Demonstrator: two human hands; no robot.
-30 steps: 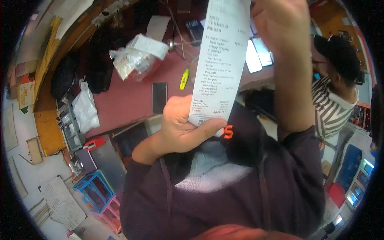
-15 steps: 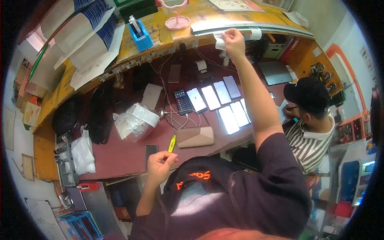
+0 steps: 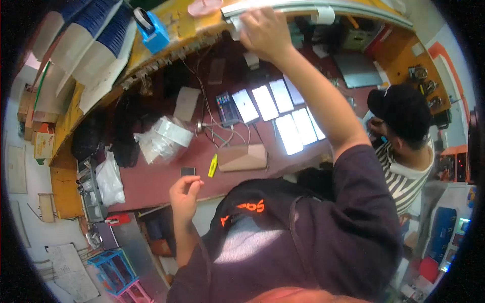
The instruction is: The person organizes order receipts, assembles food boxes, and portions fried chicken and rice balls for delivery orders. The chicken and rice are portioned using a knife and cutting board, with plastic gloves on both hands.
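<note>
My right hand (image 3: pixel 265 33) is raised to the front edge of the wooden shelf, slightly blurred, its fingers closed on a white paper slip (image 3: pixel 235 28). Much of that slip is hidden behind the fingers. At the near edge of the dark red desk (image 3: pixel 146 189), my left hand (image 3: pixel 184 196) hovers with curled fingers and the thumb close to the index finger; nothing shows in it. Just beyond it lies a dark phone (image 3: pixel 188 171). A yellow highlighter (image 3: pixel 212 165) rests to its right, beside a beige wallet (image 3: pixel 242 158). Several phones with lit screens (image 3: pixel 265 103) lie in rows under my right forearm.
A co-worker in a black cap (image 3: pixel 399 111) sits at the right. The wooden shelf (image 3: pixel 189 25) carries a blue tape dispenser (image 3: pixel 151 33) and a pink stand (image 3: pixel 204 6). Cables (image 3: pixel 232 131), a plastic-wrapped packet (image 3: pixel 164 139) and a white bag (image 3: pixel 109 179) lie on the desk.
My right hand has moved left and up along the shelf edge with the paper slip. My left hand has shifted slightly left, away from the highlighter. The head view has turned a little.
</note>
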